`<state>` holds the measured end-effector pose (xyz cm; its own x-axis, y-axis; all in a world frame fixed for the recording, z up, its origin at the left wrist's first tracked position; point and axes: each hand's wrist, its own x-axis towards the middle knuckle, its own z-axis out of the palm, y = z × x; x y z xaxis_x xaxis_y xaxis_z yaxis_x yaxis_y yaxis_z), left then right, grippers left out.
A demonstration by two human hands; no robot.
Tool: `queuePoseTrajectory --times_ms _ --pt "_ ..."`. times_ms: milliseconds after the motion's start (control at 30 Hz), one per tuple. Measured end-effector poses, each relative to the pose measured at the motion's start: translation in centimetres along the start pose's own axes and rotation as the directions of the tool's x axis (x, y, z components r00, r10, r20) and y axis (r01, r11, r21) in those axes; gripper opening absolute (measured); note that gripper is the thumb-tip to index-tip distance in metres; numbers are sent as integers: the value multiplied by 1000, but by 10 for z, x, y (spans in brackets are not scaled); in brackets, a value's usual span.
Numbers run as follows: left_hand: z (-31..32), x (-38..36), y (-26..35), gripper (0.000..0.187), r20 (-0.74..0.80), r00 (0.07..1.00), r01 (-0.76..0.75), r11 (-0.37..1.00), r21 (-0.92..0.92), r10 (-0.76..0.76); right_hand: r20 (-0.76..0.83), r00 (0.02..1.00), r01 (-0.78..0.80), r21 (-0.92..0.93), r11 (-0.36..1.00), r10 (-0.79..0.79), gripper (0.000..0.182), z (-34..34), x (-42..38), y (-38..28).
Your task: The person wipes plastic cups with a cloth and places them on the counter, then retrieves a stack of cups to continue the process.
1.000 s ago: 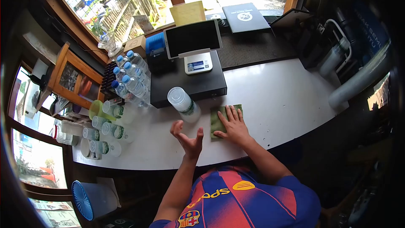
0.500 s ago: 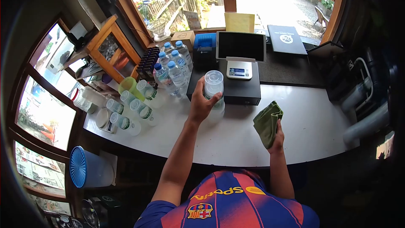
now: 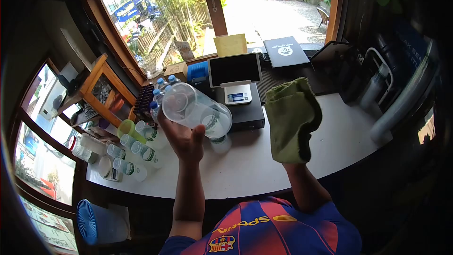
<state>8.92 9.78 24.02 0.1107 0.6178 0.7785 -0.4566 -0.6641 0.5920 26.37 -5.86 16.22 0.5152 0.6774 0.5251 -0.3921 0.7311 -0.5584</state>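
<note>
My left hand point(image 3: 185, 140) holds a clear plastic jar point(image 3: 196, 110) lifted off the white counter point(image 3: 330, 127) and tipped on its side, its lid end toward the left. My right hand is raised beside it, wrapped in a green cloth point(image 3: 292, 119) that hides the fingers. The cloth hangs a little right of the jar and does not touch it. Both are in front of the black cash drawer point(image 3: 245, 113).
A tablet on a stand point(image 3: 234, 70) tops the cash drawer. Blue-capped water bottles point(image 3: 160, 87) and several small clear containers point(image 3: 130, 153) crowd the counter's left end. A wooden rack point(image 3: 101, 92) stands at far left. A blue-lidded bin point(image 3: 96, 222) sits below the counter.
My left hand lifted the jar off the counter and tipped it sideways. My right hand rose with the green cloth, closer to the camera and level with the jar.
</note>
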Motion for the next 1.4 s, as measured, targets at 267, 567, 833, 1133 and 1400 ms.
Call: queuePoseTrajectory --times_ms 267,567,833,1133,1400 --pt "-22 -169 4 67 190 887 410 907 94 -420 395 871 -99 -440 893 291 65 81 11 28" --pt "-68 -177 33 81 -296 829 544 808 227 -475 408 739 -410 -360 838 536 72 88 -41 102" --pt "-80 -127 58 87 -345 909 296 944 144 -232 485 689 -260 -529 808 539 78 90 -84 112" --pt "-108 -144 44 63 30 882 395 772 498 -470 340 804 -384 -330 862 488 84 92 -60 129" --pt "-167 -141 12 92 178 931 202 856 476 -319 212 815 -543 -47 838 540 86 113 -75 164"
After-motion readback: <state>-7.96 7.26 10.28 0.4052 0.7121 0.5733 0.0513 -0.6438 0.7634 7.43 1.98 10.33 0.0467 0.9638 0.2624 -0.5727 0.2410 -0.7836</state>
